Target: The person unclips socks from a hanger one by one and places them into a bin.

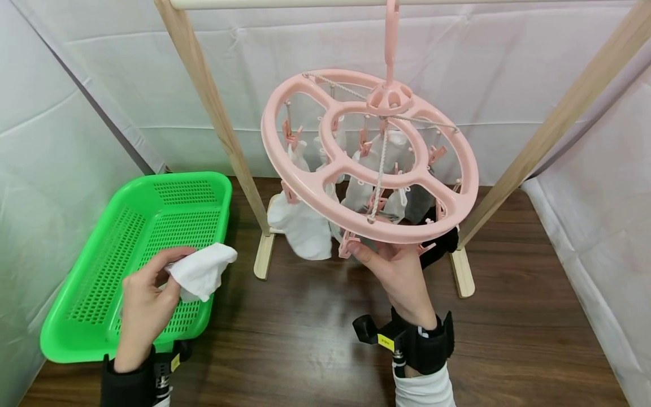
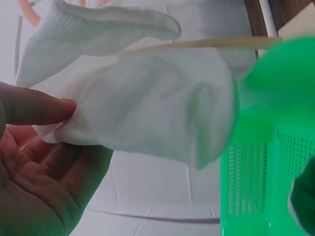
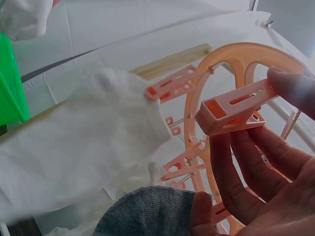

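Observation:
My left hand (image 1: 147, 302) pinches a white sock (image 1: 205, 271) between thumb and fingers, above the near right side of the green basket. In the left wrist view the sock (image 2: 152, 108) droops sideways, its ribbed cuff folded at the top. A round pink drying hanger (image 1: 469, 175) hangs tilted from a rail. My right hand (image 1: 399, 277) is at its near rim and holds a pink clothespin (image 3: 231, 110) between thumb and fingers. Nothing is visible in that clothespin's jaws. Beside it a white sock (image 3: 93, 137) hangs from another clip, and a grey sock (image 3: 145, 211) hangs close to the fingers.
The green basket (image 1: 188, 226) stands on the wooden floor (image 1: 305, 339) at left. Wooden legs (image 1: 218, 124) of the rack flank the hanger, with feet on the floor. Several white, grey and black socks (image 1: 441, 243) hang under the ring. White sheeting (image 1: 585, 226) surrounds the space.

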Demonstrator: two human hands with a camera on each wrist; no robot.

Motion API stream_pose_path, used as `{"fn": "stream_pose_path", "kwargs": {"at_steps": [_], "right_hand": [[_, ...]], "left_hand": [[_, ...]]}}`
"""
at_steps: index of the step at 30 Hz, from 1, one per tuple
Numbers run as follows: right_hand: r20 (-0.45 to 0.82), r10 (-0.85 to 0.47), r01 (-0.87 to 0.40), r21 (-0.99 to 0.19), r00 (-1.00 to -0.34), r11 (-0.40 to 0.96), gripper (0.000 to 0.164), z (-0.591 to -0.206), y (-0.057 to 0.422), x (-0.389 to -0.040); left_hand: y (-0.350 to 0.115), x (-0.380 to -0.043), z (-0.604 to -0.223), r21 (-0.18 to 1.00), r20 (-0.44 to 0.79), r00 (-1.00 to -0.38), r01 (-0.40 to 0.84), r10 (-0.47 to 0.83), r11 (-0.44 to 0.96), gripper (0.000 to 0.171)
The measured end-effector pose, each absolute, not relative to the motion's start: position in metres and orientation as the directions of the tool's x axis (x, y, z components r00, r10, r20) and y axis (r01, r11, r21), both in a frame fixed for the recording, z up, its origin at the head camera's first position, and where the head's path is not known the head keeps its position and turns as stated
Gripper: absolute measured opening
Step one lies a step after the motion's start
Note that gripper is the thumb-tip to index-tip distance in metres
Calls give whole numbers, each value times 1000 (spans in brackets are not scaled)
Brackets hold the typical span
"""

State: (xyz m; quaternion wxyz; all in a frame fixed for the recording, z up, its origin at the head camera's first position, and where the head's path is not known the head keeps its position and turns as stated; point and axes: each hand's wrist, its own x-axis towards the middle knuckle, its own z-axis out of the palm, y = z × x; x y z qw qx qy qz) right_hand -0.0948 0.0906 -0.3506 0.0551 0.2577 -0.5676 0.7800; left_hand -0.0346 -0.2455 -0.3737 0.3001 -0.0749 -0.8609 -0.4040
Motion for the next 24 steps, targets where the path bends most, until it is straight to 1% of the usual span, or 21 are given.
{"fn": "stream_pose_path", "kwargs": {"at_steps": [4, 6, 11, 14, 20, 24], "right_hand": [[475, -219, -383, -852, -852, -356, 18, -351, 91, -96], [477, -230, -378, -850, -849, -366, 16, -351, 91, -96], [465, -240, -360, -854, -852, -376, 19, -352, 91, -95], [455, -232, -354, -858, -860, -372, 21, -353, 91, -93], [445, -231, -339, -859, -865, -384, 21, -354, 93, -93], [435, -222, -334, -863, -873, -380, 26, -355, 94, -92]], "left_hand": [[-253, -32, -374, 658, 590, -794, 371, -143, 655, 31], [-256, -31, -374, 662, 588, -795, 368, -149, 653, 30], [-264, -28, -375, 692, 534, -817, 274, -217, 668, 28], [-269, -26, -374, 705, 509, -820, 221, -263, 674, 27], [-278, -25, -373, 687, 491, -817, 149, -303, 711, 27], [-281, -24, -373, 687, 425, -836, 48, -348, 725, 31]]}}
